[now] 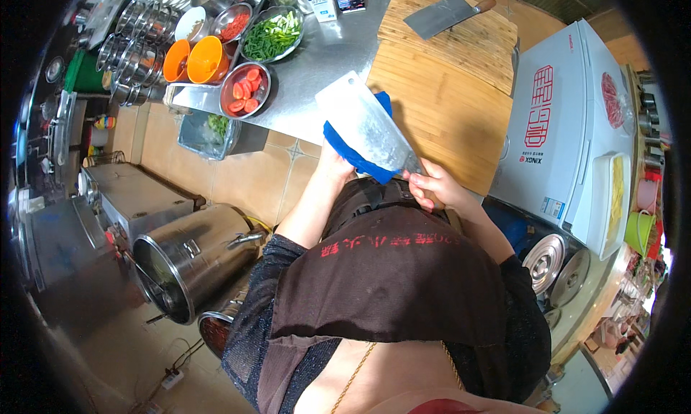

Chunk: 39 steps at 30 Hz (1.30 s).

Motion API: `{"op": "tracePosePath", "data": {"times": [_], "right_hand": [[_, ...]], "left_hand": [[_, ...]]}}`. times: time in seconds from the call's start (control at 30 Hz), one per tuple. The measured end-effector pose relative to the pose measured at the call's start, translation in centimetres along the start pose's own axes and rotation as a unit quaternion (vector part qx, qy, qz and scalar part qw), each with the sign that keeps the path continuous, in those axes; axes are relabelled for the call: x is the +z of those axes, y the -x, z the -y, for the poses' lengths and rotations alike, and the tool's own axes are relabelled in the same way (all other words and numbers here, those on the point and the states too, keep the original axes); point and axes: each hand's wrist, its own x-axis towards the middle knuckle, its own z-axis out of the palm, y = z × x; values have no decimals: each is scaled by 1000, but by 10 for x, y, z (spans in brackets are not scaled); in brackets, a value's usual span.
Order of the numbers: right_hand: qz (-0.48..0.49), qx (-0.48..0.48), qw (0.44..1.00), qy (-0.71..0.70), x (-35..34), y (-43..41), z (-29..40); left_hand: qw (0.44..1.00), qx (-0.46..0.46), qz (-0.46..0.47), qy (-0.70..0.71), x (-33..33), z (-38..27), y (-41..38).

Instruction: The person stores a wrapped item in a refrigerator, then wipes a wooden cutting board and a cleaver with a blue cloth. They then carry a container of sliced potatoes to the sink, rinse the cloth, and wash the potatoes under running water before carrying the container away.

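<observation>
My right hand (432,183) is closed around the handle of a wide metal cleaver (364,117), its blade pointing up and to the left in front of my apron. Under the blade lies a blue cloth (359,157), which shows on both sides of it. My left hand (336,160) holds the cloth from below; its fingers are hidden behind cloth and blade. Just beyond the cleaver is a wooden cutting board (448,111). A second cleaver (442,17) with a wooden handle rests flat on another wooden board (469,52) farther back.
On the steel table (337,47) at the left stand a bowl of cut tomatoes (245,91), a bowl of chopped greens (271,34) and orange containers (206,59). A white chest freezer (550,117) stands right of the boards. A large steel pot (194,257) is at lower left.
</observation>
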Motion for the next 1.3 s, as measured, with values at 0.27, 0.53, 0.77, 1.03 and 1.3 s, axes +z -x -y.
{"op": "tracePosePath", "data": {"times": [0.27,0.53,0.77,1.03,1.3], "right_hand": [[-13,1,1000,22,-7,9,-4],[-20,-39,995,-87,-6,-8,1],[-9,-4,1000,15,-18,9,-1],[-18,21,997,66,-22,25,11],[-113,-166,978,-65,7,-19,1]], "left_hand": [[999,-25,5,23,-3,2,-18],[999,-28,-32,-30,-14,11,-20],[997,-75,-22,-26,-3,5,-20],[993,-118,-16,24,0,-6,-20],[997,-75,-24,10,-22,21,-14]]}}
